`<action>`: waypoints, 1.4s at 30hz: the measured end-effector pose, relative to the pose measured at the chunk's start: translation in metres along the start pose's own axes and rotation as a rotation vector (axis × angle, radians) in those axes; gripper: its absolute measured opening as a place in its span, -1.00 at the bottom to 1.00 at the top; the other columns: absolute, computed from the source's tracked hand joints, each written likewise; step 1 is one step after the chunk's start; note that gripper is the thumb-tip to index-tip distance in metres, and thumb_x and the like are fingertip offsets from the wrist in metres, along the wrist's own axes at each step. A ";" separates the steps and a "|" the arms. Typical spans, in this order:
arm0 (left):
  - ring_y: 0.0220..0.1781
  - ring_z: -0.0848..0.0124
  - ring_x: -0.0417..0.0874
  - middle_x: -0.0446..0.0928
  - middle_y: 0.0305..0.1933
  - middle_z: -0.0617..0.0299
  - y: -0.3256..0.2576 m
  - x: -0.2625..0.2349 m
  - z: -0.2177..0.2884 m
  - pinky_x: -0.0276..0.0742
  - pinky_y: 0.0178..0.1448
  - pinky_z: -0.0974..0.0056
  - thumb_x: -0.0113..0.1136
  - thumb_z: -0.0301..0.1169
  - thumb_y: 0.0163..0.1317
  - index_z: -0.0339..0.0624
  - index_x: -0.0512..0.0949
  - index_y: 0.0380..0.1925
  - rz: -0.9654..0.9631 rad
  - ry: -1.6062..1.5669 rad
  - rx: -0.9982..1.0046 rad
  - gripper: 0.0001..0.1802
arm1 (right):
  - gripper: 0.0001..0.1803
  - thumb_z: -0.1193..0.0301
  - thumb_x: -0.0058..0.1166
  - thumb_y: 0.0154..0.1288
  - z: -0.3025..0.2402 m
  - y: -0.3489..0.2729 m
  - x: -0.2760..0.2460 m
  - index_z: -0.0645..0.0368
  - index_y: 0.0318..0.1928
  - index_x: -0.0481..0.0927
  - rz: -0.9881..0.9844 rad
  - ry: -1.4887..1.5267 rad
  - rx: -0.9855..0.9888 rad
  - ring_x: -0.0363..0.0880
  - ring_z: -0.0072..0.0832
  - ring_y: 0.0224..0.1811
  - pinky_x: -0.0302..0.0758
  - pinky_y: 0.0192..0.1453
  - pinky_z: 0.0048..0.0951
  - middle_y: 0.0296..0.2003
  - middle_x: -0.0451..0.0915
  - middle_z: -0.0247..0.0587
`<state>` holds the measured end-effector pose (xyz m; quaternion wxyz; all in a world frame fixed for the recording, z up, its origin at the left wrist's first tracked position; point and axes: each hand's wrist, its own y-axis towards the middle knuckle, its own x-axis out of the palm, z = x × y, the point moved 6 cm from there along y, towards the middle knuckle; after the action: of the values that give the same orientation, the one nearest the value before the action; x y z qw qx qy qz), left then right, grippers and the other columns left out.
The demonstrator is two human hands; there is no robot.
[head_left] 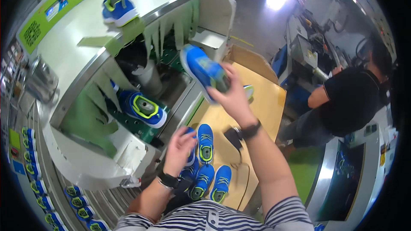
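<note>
My right hand [234, 98] grips a blue shoe [198, 62] with a white sole by its heel end, raised over the edge of the tan table and slightly blurred. My left hand [176, 150] hovers at the table's left edge with fingers loosely apart. Right beside those fingers is another blue shoe [191, 156], partly hidden; whether they touch cannot be made out. Several blue shoes with lime collars, such as this upright one [206, 141], stand close together on the table. One more shoe [147, 110] sits on the green conveyor inside the white machine.
Torn green curtain strips [92, 115] hang over the white machine's openings [64, 145]. A shoe [117, 10] rests on its top, near a metal canister [40, 79]. Rows of shoes [79, 201] line the lower left. At right, a person in dark clothes [351, 98] works at other equipment.
</note>
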<state>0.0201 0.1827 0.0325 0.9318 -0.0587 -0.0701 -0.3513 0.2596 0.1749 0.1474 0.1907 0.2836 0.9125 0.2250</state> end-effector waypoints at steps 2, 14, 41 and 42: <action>0.38 0.02 0.46 0.37 0.45 -0.02 -0.003 0.014 -0.013 0.41 0.38 -0.01 0.29 -0.12 0.33 -0.16 0.42 0.32 -0.082 0.739 0.154 -0.36 | -0.26 0.54 0.21 0.18 -0.002 0.057 0.030 0.09 0.41 0.34 0.001 -0.162 -0.219 0.42 -0.05 0.38 0.35 0.47 -0.22 0.32 0.45 0.06; 0.48 -0.30 0.19 0.29 0.49 -0.07 0.009 0.009 -0.076 0.24 0.43 -0.28 0.35 -0.21 0.22 -0.07 0.65 0.09 -0.140 1.255 0.234 -0.56 | 0.05 -0.12 0.41 0.06 0.208 -0.014 -0.020 0.12 0.46 0.30 -0.076 -1.053 0.457 0.16 0.10 0.47 0.12 0.51 0.16 0.32 0.37 0.18; 0.14 -0.04 0.66 0.55 0.22 -0.09 -0.059 0.070 -0.024 0.63 0.15 0.00 -0.26 0.31 0.48 -0.21 0.22 0.47 -0.776 -0.778 -0.919 -0.11 | -0.10 0.51 0.42 0.05 -0.021 -0.221 -0.067 0.14 0.41 0.26 -0.146 -0.627 0.087 0.29 0.08 0.41 0.24 0.49 -0.06 0.35 0.37 0.09; 0.07 0.01 0.69 0.55 0.20 -0.10 -0.069 0.074 -0.015 0.66 0.10 -0.01 -0.30 0.36 0.45 -0.22 0.22 0.47 -0.773 -0.843 -0.915 -0.07 | -0.08 0.51 0.41 0.06 -0.027 -0.209 -0.049 0.13 0.43 0.24 -0.212 -0.689 -0.039 0.23 0.08 0.45 0.19 0.52 -0.05 0.39 0.31 0.08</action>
<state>0.0304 0.0811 0.0344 0.5177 -0.5433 -0.2845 -0.5966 0.1936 -0.0170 0.0718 0.5147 0.2427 0.8146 0.1124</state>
